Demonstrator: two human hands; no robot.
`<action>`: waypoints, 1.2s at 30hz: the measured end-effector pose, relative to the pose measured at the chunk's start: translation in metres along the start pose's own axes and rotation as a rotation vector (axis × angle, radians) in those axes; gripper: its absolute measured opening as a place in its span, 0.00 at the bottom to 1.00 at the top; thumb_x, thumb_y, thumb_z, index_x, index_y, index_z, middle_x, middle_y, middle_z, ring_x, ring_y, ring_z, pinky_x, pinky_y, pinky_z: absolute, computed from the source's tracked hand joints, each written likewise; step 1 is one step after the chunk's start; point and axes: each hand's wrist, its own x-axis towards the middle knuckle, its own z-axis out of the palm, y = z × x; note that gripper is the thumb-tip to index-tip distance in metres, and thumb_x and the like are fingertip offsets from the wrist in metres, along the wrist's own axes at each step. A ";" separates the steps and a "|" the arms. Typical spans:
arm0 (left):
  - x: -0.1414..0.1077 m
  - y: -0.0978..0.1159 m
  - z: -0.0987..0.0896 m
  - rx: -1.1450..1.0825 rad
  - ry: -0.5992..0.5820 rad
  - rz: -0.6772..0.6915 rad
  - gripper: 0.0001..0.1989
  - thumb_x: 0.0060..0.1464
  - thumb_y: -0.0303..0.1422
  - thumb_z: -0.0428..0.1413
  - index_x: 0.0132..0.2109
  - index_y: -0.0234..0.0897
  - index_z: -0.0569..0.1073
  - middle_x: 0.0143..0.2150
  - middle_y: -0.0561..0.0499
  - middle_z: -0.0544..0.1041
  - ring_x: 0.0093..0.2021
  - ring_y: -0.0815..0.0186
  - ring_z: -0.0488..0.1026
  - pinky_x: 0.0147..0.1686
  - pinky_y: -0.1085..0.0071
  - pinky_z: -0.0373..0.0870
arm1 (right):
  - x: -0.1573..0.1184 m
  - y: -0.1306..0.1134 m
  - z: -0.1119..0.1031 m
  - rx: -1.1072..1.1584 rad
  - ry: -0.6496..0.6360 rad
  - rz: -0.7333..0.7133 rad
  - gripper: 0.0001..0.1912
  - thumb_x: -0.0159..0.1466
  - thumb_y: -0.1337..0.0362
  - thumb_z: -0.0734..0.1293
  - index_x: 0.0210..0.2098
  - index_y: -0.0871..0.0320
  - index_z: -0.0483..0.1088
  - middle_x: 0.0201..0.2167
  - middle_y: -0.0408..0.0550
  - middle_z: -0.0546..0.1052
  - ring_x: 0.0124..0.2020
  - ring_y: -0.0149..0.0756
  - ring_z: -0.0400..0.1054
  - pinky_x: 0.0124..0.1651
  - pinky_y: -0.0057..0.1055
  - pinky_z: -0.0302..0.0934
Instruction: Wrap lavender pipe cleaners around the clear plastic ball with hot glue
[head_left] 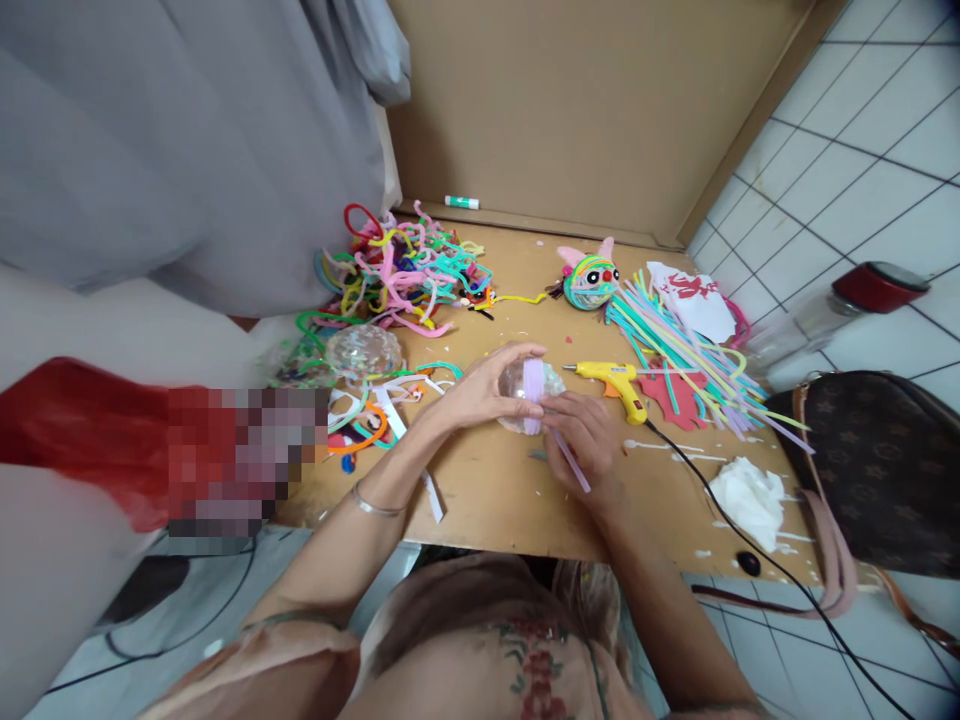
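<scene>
A clear rounded plastic piece (513, 382) with lilac strips (533, 385) around its middle is held just above the table. My left hand (491, 385) grips it from the left, thumb at the front and fingers over the far side. Against its right side, my right hand (581, 435) is closed on a lilac pipe cleaner (574, 465), whose free end sticks out toward me. Just right of the hands lies a yellow glue gun (619, 380) with a black cord.
Tangled pipe cleaners (409, 270) and a clear plastic piece (365, 351) lie left. Behind are a glue stick (461, 202) and a decorated ball (591, 282). Straight pipe cleaners (686, 350), crumpled tissue (748, 500), a bottle (802, 315) and a brown bag (877, 470) are right.
</scene>
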 end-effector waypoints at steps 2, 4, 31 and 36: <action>0.000 0.001 0.001 -0.022 -0.001 -0.010 0.36 0.46 0.45 0.66 0.60 0.37 0.67 0.61 0.41 0.70 0.60 0.54 0.67 0.62 0.59 0.62 | 0.000 0.000 0.000 0.003 0.007 -0.002 0.11 0.61 0.74 0.66 0.40 0.54 0.71 0.42 0.50 0.81 0.46 0.39 0.75 0.48 0.40 0.68; 0.000 0.000 0.002 -0.036 -0.006 -0.014 0.35 0.47 0.44 0.66 0.60 0.37 0.68 0.61 0.42 0.70 0.60 0.54 0.67 0.62 0.59 0.62 | 0.001 0.000 -0.001 0.004 0.012 -0.006 0.11 0.60 0.75 0.67 0.40 0.55 0.71 0.42 0.51 0.81 0.46 0.40 0.75 0.48 0.40 0.68; 0.000 -0.002 0.002 -0.068 -0.037 0.097 0.17 0.56 0.45 0.59 0.46 0.38 0.74 0.60 0.39 0.69 0.61 0.56 0.66 0.63 0.57 0.59 | 0.007 -0.004 0.001 -0.042 0.019 0.029 0.10 0.61 0.73 0.65 0.40 0.54 0.71 0.41 0.50 0.81 0.44 0.39 0.75 0.47 0.39 0.69; 0.000 -0.001 0.001 -0.042 -0.043 0.082 0.18 0.55 0.47 0.59 0.46 0.38 0.74 0.59 0.40 0.69 0.62 0.55 0.66 0.63 0.55 0.59 | 0.008 -0.004 0.000 -0.036 0.016 0.027 0.10 0.62 0.73 0.65 0.40 0.54 0.70 0.41 0.50 0.81 0.45 0.39 0.75 0.48 0.40 0.69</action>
